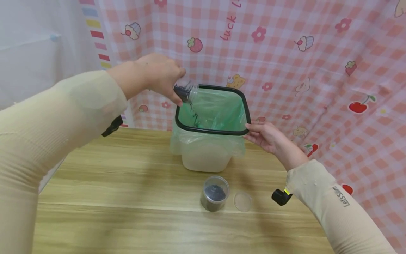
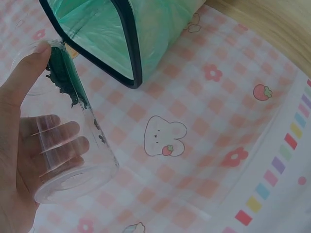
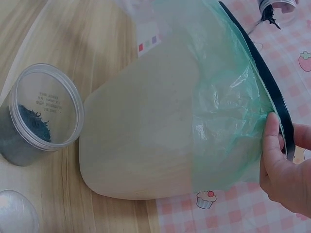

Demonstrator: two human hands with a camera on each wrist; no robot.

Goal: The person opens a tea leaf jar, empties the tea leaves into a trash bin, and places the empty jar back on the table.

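My left hand (image 1: 163, 77) grips a clear plastic jar (image 2: 73, 160), tipped over the rim of a bin. Dark, shredded bits (image 2: 65, 77) lie along the jar's lower wall and fall from its mouth into the bin. The white bin (image 1: 206, 155) has a black rim ring (image 1: 215, 132) and a pale green bag (image 3: 228, 111) folded over its edge. My right hand (image 1: 266, 135) pinches the rim and bag at the bin's right corner, thumb on one side and fingers on the other.
A second clear jar (image 1: 215, 194), partly filled with dark bits, stands open on the wooden table (image 1: 142, 211) in front of the bin. Beside it lies a round clear lid (image 1: 242, 201). A pink checked curtain (image 1: 222, 60) hangs close behind the bin and along the right.
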